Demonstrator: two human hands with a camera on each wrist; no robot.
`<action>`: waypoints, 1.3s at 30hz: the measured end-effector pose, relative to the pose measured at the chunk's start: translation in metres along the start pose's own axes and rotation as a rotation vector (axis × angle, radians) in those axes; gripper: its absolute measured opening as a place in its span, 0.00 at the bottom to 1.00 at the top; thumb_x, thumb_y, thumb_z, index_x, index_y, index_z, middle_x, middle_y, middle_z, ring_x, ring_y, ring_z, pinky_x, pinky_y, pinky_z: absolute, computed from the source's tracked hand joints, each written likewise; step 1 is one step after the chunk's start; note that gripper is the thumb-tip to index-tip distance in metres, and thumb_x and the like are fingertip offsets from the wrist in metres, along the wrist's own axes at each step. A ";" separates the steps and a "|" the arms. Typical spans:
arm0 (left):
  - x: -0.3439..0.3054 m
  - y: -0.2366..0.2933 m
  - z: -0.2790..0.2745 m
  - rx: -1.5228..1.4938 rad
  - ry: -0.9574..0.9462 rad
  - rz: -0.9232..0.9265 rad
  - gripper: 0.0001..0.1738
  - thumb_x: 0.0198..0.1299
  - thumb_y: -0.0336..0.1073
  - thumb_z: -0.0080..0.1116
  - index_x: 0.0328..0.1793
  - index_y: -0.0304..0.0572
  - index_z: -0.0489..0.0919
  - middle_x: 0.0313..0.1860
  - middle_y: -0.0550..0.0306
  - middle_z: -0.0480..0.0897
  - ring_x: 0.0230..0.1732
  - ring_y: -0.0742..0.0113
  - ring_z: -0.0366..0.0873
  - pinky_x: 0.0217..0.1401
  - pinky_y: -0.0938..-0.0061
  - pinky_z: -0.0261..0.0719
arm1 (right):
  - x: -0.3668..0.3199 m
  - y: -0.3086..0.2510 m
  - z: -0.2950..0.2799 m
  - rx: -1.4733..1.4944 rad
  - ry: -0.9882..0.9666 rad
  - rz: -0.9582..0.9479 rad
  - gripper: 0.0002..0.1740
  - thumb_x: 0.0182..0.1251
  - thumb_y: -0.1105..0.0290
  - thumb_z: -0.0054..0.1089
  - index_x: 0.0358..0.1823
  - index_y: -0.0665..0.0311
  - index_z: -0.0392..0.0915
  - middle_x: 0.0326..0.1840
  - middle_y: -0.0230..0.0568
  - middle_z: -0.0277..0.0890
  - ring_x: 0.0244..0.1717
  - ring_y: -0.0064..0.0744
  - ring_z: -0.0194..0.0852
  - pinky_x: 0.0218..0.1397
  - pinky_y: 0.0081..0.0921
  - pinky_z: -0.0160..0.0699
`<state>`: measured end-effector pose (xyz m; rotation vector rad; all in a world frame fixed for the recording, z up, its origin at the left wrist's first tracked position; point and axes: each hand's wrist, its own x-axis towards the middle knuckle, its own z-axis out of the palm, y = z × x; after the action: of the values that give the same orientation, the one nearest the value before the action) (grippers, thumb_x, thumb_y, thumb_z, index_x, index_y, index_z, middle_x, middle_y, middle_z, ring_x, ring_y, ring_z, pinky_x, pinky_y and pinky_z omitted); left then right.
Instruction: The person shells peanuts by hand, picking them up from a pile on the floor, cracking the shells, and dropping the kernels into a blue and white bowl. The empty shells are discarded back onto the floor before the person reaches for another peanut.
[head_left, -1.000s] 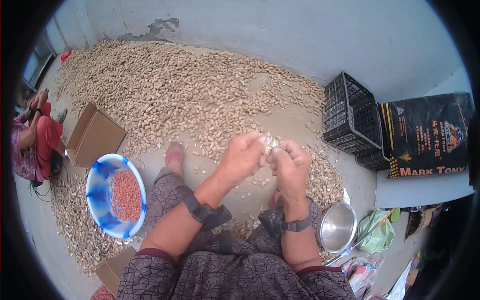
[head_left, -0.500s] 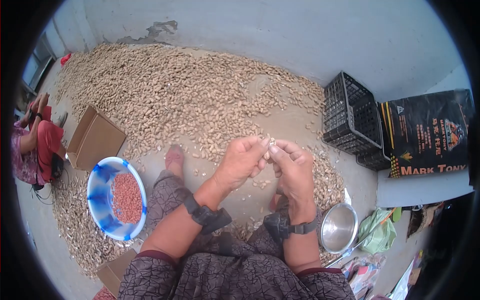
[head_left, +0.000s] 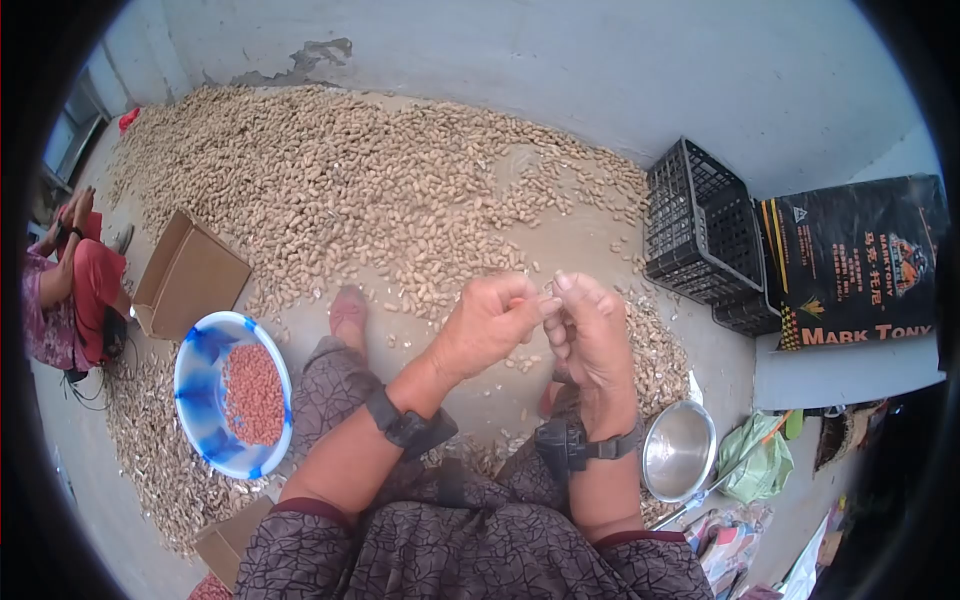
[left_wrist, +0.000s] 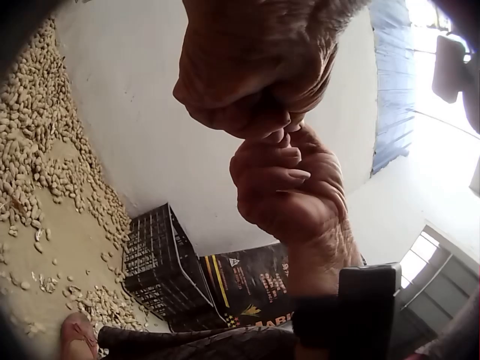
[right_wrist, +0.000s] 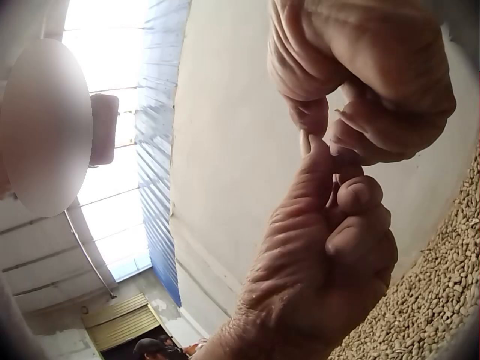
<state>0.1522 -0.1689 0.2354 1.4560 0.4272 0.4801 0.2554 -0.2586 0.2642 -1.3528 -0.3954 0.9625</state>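
In front of my lap the two hands meet fingertip to fingertip. My left hand has its fingers curled and its thumb pressed to the forefinger. My right hand pinches at the same spot from the other side. A peanut sits between the fingertips, nearly all of it hidden by them. The left wrist view shows the right hand below the left hand, touching at the tips. In the right wrist view, the left hand reaches up to the right hand.
Unshelled peanuts spread over the floor ahead. A blue-and-white basin with red kernels stands left, near a cardboard box. Right are a metal bowl, black crates and a black sack. Another person sits far left.
The peanut showed between the fingertips earlier; now the fingers mostly cover it. The right hand has turned slightly, its fingertips rising. The basin and heap stay put.
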 end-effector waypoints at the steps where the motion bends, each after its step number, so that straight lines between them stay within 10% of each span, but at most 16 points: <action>1: 0.000 -0.002 0.000 -0.001 0.000 -0.001 0.13 0.58 0.40 0.54 0.26 0.40 0.73 0.14 0.66 0.71 0.14 0.84 0.63 0.14 0.87 0.59 | 0.000 -0.001 -0.002 -0.026 -0.033 -0.004 0.11 0.60 0.65 0.54 0.25 0.65 0.72 0.16 0.27 0.67 0.12 0.11 0.58 0.11 0.08 0.55; 10: -0.005 -0.008 0.007 0.022 0.035 0.118 0.16 0.63 0.40 0.44 0.26 0.39 0.73 0.14 0.66 0.70 0.15 0.82 0.64 0.15 0.86 0.61 | -0.006 -0.003 0.003 -0.156 -0.045 -0.046 0.08 0.60 0.69 0.53 0.26 0.66 0.71 0.15 0.28 0.67 0.12 0.10 0.58 0.10 0.08 0.54; 15: -0.007 -0.004 0.009 -0.216 0.079 -0.108 0.20 0.65 0.45 0.38 0.26 0.39 0.70 0.12 0.63 0.69 0.10 0.80 0.61 0.11 0.86 0.60 | -0.008 0.001 0.007 -0.137 -0.023 -0.091 0.07 0.60 0.70 0.51 0.27 0.66 0.71 0.16 0.29 0.67 0.11 0.11 0.57 0.10 0.09 0.54; 39: 0.002 0.000 -0.004 -0.217 -0.081 -0.150 0.12 0.61 0.39 0.50 0.31 0.38 0.75 0.18 0.65 0.72 0.13 0.84 0.62 0.13 0.90 0.57 | -0.005 0.005 0.004 -0.129 0.065 -0.155 0.05 0.55 0.75 0.50 0.30 0.69 0.72 0.19 0.30 0.70 0.17 0.12 0.63 0.18 0.09 0.60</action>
<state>0.1519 -0.1649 0.2351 1.2200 0.4033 0.3345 0.2475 -0.2601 0.2619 -1.4444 -0.5118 0.7737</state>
